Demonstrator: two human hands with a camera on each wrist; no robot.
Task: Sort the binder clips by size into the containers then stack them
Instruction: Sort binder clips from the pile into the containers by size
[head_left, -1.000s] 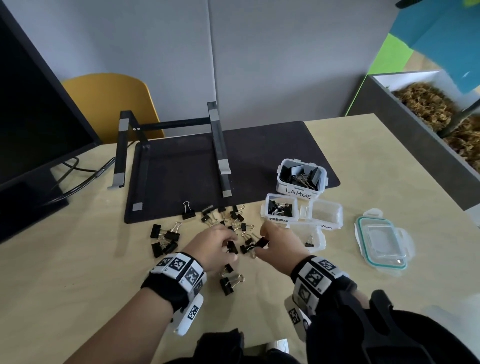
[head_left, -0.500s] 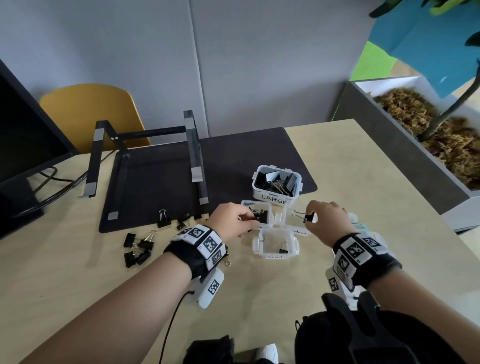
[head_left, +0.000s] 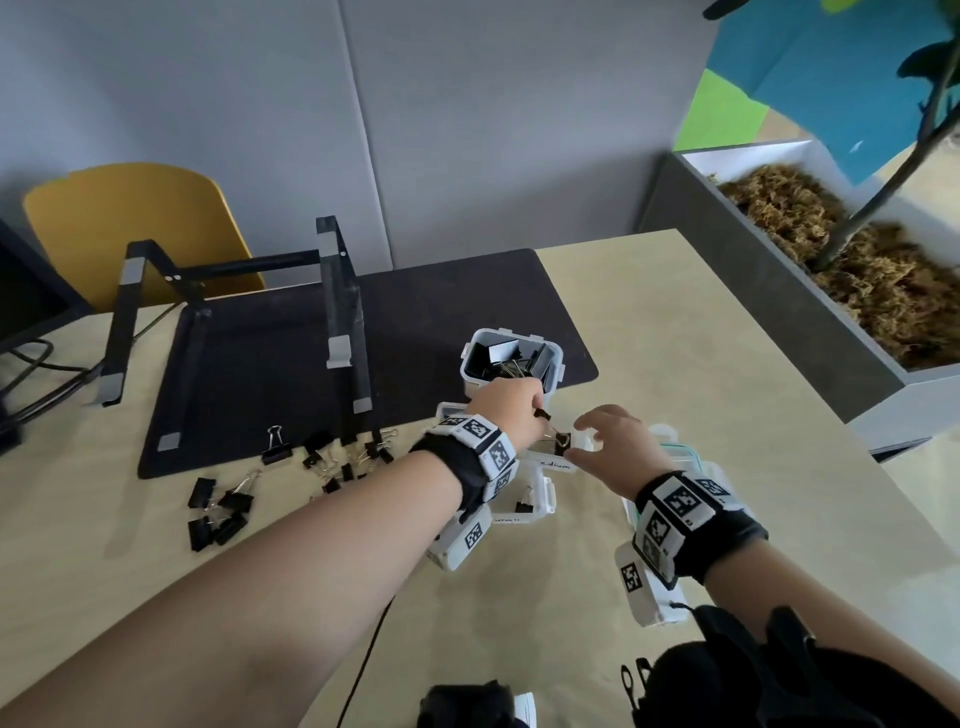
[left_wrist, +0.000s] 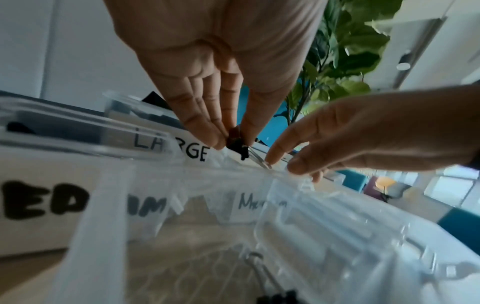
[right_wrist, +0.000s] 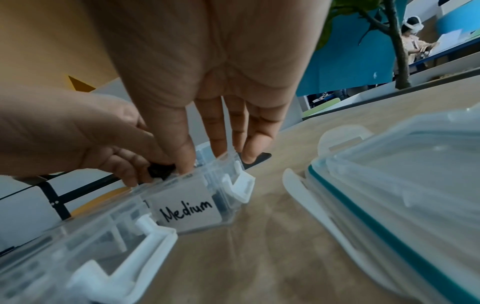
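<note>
Your left hand (head_left: 506, 408) reaches forward over the cluster of clear plastic containers, palm down, fingers bunched and pointing downward. Thumb and fingertips (left_wrist: 207, 131) pinch a small black binder clip (left_wrist: 237, 142) just above the rim of the clear container with the handwritten "Medium" label (right_wrist: 185, 207), in front of the taller white-rimmed tub labelled "LARGE" (head_left: 511, 358), which holds big black clips.

Your right hand (head_left: 618, 449) comes in from the right at the same container, wrist slightly raised, fingers spread and nearly straight, angled down. Its thumb (right_wrist: 179, 152) and fingertips touch the container's rim; it grips nothing. In the head view a second black clip with wire handles (head_left: 561, 442) sits between your two hands, at the Medium container; whether it lies inside it or still touches a finger cannot be told.

Nearer you, under the left wrist, stands another clear container (head_left: 540, 501) holding one small clip. A loose scatter of black binder clips (head_left: 337, 462) lies on the light wooden table (head_left: 701, 364) to the left, at the edge of the dark desk mat (head_left: 270, 374). A clear lid with a teal seal (right_wrist: 389, 195) lies flat to the right of your right hand.
</note>
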